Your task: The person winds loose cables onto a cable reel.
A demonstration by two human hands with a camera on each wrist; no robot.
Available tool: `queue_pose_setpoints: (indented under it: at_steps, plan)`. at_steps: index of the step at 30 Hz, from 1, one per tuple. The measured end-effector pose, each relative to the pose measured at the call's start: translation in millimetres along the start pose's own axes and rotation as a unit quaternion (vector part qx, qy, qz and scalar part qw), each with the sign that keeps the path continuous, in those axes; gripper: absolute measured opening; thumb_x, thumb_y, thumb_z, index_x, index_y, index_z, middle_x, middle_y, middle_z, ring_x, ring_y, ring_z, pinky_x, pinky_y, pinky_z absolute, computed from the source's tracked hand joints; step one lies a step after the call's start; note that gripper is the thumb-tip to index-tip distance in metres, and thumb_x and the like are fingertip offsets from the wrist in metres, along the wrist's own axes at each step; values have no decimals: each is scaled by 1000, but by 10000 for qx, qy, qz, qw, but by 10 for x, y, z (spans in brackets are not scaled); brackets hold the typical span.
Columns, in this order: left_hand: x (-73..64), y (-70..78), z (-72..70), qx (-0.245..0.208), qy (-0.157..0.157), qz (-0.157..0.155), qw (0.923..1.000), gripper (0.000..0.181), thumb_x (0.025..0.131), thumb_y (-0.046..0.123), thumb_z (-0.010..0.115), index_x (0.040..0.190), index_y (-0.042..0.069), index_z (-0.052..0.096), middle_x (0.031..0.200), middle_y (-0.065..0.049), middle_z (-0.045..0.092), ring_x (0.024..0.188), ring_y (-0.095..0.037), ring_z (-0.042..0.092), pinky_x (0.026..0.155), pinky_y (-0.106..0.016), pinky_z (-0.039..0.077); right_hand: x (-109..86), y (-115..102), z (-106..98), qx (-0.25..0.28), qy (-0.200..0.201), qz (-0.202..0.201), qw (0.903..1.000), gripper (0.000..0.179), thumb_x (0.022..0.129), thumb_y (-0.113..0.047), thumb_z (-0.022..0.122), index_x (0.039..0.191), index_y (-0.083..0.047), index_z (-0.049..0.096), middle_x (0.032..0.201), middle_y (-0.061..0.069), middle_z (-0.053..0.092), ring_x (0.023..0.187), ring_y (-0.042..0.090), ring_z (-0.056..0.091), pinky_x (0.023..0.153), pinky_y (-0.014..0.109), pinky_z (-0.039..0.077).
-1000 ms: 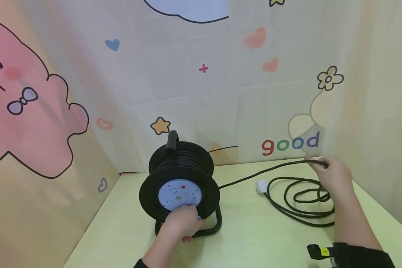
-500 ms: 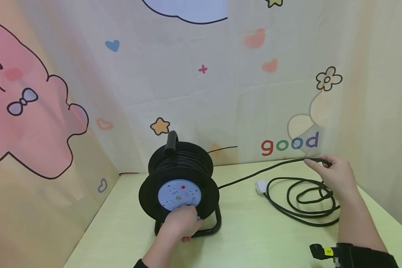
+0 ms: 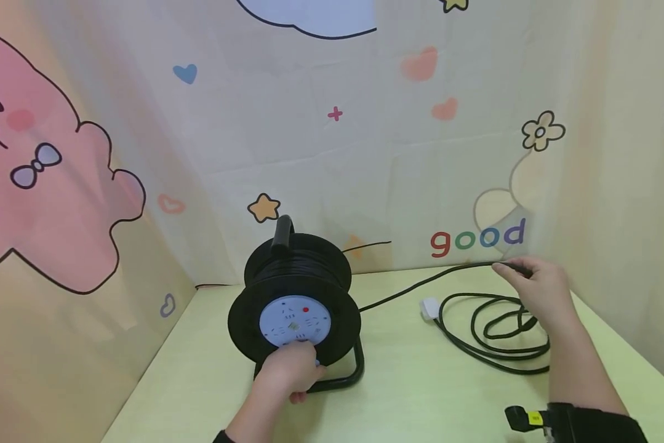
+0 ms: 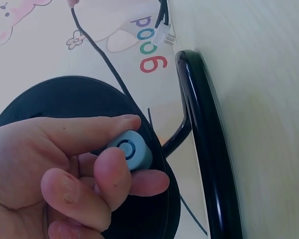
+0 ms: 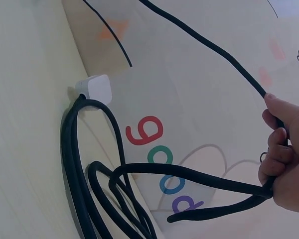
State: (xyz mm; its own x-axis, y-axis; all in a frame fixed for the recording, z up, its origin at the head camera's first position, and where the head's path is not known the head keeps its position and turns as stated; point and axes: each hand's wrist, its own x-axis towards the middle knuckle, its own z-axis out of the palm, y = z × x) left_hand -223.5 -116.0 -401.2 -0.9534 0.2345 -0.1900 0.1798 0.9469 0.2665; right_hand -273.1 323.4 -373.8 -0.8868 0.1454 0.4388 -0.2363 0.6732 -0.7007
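Since the earlier frame, the right hand (image 3: 539, 292) has shifted leftward and the reel (image 3: 340, 320) has turned slightly. Left hand (image 3: 292, 369): fingers pinch the knob (image 4: 134, 152) on the reel, which stands on the desk (image 3: 398, 381). Right-hand fingers curl round the black cable (image 3: 420, 285) running to the reel. Below lie loose loops (image 3: 509, 351) and the white plug (image 3: 429, 309). Winding looks partly done: turns sit on the reel, these loops remain off it.

right cuff (image 3: 594, 423): black | attached device (image 3: 516, 418): black, yellow label (image 3: 535, 418) | left cuff (image 3: 223, 437): black
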Motion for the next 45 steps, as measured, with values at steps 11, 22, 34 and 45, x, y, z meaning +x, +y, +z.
queue_pose_setpoints:
  at_steps: [11, 22, 34, 45]
  plan:
    - [-105, -282, -78, -163, -51, -333, 9993, 27, 89, 26, 66, 75, 6, 55, 50, -4, 57, 35, -14, 54, 56, -31, 50, 14, -125, 222, 236, -547, -367, 9976, 49, 99, -43, 50, 122, -1, 60, 120, 22, 58, 110, 36, 49, 86, 59, 43]
    - [-282, -568, -347, -625, 256, -426, 9968, 26, 87, 20, 68, 70, 4, 56, 46, -3, 57, 37, -16, 55, 49, -30, 50, 44, -270, 501, 481, -779, -564, 9942, 39, 98, -36, 55, 117, -4, 64, 119, 16, 61, 107, 30, 53, 86, 52, 46]
    - [-455, -804, -637, -958, 933, -745, 9882, 32, 85, 26, 68, 62, 6, 56, 44, 0, 56, 41, -18, 56, 58, -35, 47, 26, -560, 891, 416, -752, -796, 9931, 31, 96, -32, 59, 112, -7, 68, 110, 11, 65, 98, 25, 58, 82, 50, 49]
    - [-526, -833, -801, -1177, 2204, -829, 9647, 31, 75, 23, 59, 48, 9, 51, 40, 2, 53, 42, -18, 53, 43, -29, 31, -15, -760, 1207, 554, -827, -1190, 9879, 22, 94, -24, 64, 105, -8, 71, 100, 5, 66, 90, 19, 57, 77, 43, 49]
